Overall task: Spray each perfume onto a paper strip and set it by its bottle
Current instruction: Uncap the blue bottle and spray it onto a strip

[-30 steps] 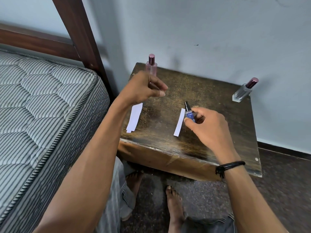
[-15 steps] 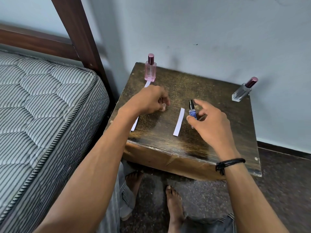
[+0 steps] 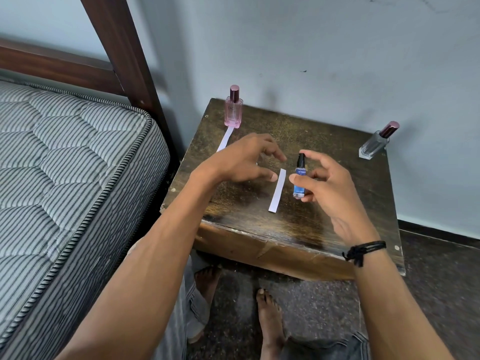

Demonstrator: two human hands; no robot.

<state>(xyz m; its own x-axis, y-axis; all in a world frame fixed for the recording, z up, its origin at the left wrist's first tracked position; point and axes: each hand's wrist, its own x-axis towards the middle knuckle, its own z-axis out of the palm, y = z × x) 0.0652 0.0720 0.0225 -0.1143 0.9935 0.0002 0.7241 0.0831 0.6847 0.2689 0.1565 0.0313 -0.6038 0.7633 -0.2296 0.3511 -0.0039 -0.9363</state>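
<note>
Three perfume bottles on a worn dark wooden table [image 3: 249, 229], centre of the frame, against a pale blue wall [image 3: 337, 61].

Far left of the frame: striped quilted mattress [image 3: 65, 178], with a dark wooden bedpost [image 3: 124, 53] slanting up from its corner to the top edge.

At the table's far left corner, upper centre-left: pink perfume bottle [image 3: 233, 111], upright, maroon cap on. Directly below its base: white paper strip [image 3: 225, 138], lower end hidden behind the left hand [image 3: 241, 162]. That hand hovering over the tabletop, palm down, fingers spread wide and loosely bent, holding nothing, thumb tip just left of the next strip's top end.

Centre of the frame: second white paper strip [image 3: 277, 190], flat on the wood, running lengthwise toward the near edge. Just right of it, across a narrow gap: small blue perfume bottle [image 3: 299, 187], upright, black spray head uncovered.

Right hand [image 3: 335, 193] pinching that bottle, thumb across the front of the label, lower fingers curled behind the base, index finger raised beside the spray head. Cannot tell whether standing on the wood or lifted just off it. Black cord bracelet [image 3: 363, 252] round the right wrist.

Upper right, at the table's far right corner near the wall: clear glass perfume bottle [image 3: 372, 148], maroon cap on.

Bottom centre: bare feet [image 3: 270, 315] on a dark speckled floor [image 3: 441, 294].
</note>
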